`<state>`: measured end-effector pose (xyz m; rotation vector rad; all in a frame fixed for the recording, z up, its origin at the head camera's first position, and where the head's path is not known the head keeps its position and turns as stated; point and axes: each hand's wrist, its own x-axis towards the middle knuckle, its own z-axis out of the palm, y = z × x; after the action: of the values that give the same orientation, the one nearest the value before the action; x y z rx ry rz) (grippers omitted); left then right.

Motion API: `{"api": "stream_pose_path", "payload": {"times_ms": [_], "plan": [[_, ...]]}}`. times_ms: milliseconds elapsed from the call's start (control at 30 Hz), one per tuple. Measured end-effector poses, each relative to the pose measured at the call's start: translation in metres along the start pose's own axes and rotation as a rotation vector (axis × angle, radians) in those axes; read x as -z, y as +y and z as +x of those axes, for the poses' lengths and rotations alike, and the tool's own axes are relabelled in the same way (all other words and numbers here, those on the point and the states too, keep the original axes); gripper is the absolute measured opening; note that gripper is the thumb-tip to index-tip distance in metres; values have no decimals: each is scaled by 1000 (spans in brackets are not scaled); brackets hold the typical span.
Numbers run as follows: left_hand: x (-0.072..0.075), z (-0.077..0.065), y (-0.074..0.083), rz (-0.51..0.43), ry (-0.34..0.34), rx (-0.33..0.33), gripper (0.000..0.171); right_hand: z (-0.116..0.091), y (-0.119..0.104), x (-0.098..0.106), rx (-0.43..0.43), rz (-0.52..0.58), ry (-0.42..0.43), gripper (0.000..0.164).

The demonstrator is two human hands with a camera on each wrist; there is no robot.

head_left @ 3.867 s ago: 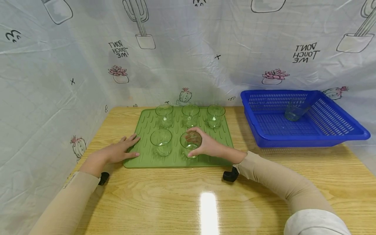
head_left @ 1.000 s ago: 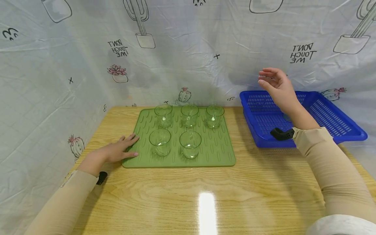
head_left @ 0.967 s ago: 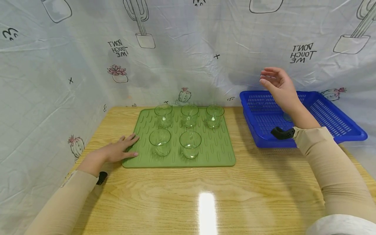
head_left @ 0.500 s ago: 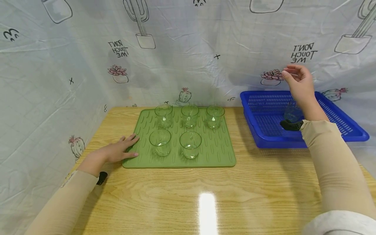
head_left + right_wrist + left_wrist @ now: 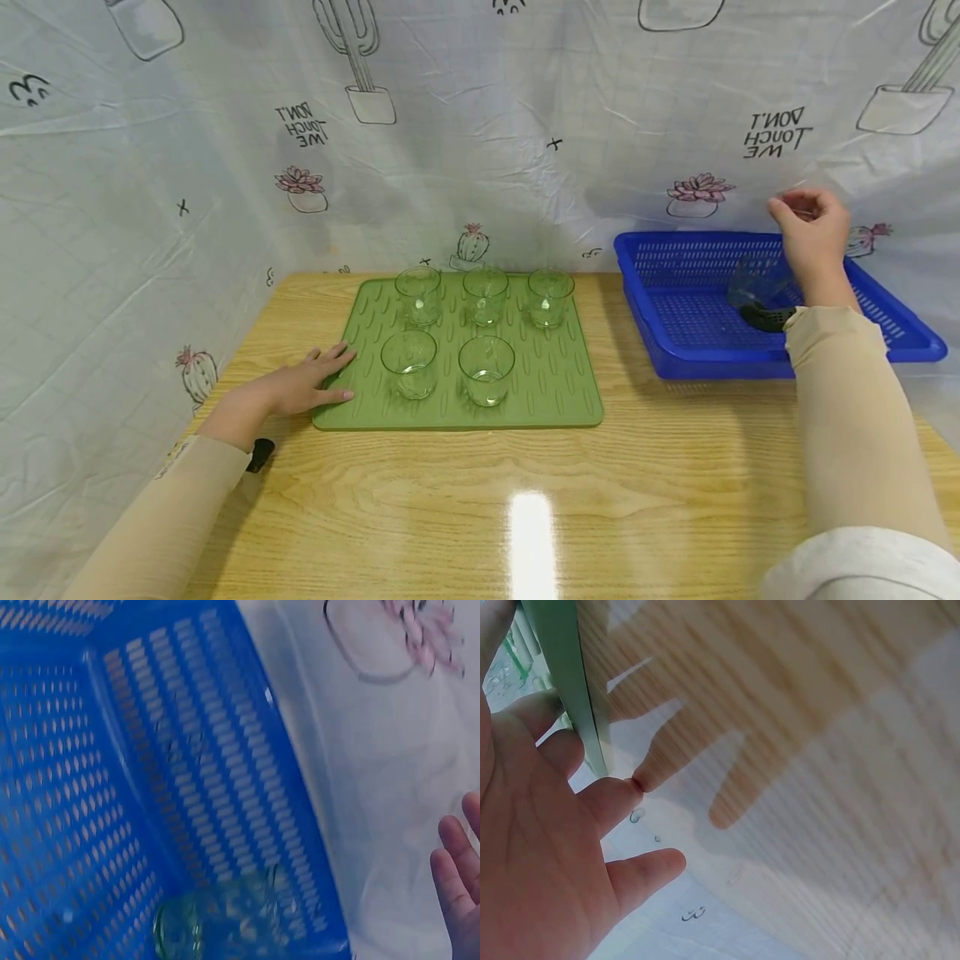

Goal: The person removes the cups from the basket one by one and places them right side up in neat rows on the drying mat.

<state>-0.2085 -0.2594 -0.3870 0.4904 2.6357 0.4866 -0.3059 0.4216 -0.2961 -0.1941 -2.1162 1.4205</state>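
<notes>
My left hand rests with spread fingers on the left edge of a green drying mat; the left wrist view shows its palm beside the mat's rim. Several clear drinking glasses stand upright on the mat, three in the back row and two in front, among them the front right glass. Over the right part of a blue plastic basket hovers my right hand, fingers loosely bent and holding nothing. One glass lies tilted in the basket, below and left of that hand.
A wooden table carries the mat and the basket. Behind and to the left hangs a pale sheet printed with cacti, close to the basket's back rim. The basket walls are slotted and raised.
My right hand has let go of the front right glass on the mat, moved over to the basket and drifted further right above it. My left hand has stayed on the mat.
</notes>
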Motion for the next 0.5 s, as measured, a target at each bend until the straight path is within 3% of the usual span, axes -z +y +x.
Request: {"api": "stream_pose_path", "payload": {"times_ms": [300,500], "plan": [[1,0,-1,6,-2,-1,90,1,21,14,-130,-140,-49,14],[1,0,-1,7,-7,1,90,-1,32,18,-146,-342,-153,69]]}}
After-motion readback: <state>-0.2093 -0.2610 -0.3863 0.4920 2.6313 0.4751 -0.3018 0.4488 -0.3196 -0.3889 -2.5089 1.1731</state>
